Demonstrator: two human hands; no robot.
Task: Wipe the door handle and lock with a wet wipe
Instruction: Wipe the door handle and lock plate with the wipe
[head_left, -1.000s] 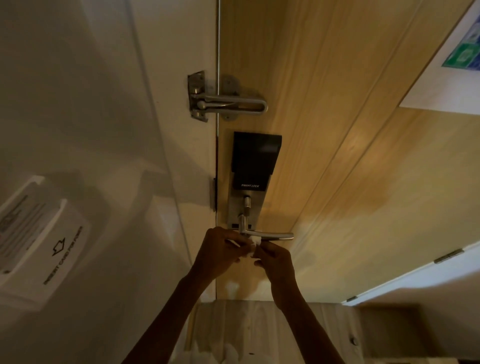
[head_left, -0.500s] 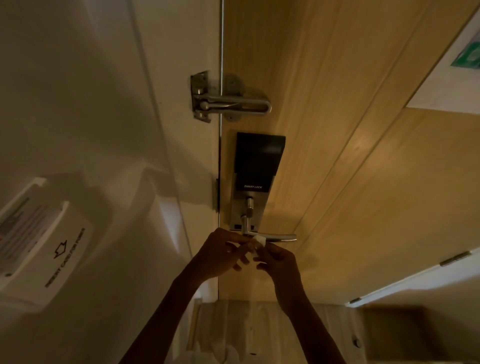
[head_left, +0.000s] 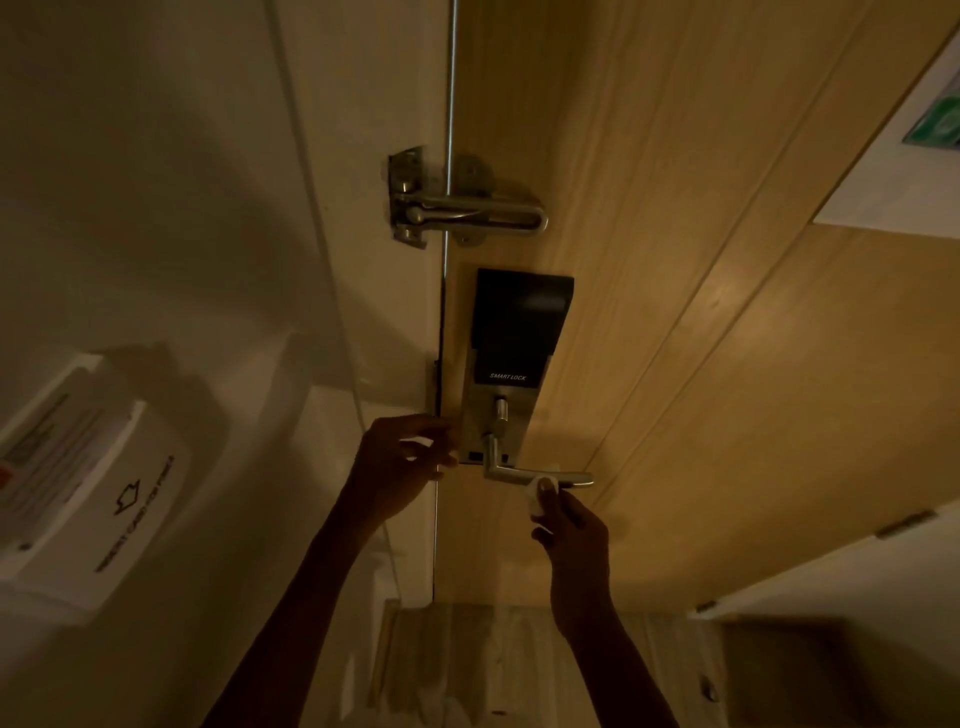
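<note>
Right hand pinched a small folded white wet wipe between thumb and fingers, pressed against the underside of the brushed-metal lever door handle, presumably to rub along the bar. Left hand, fingers loosely spread and holding nothing, hovered beside the black-and-silver smart lock, kept clear of the wiping

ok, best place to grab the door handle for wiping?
Grip the straight lever bar of the door handle from below, wrapping the wipe around it. It sticks out level, free end right, where the right hand already is.
</note>
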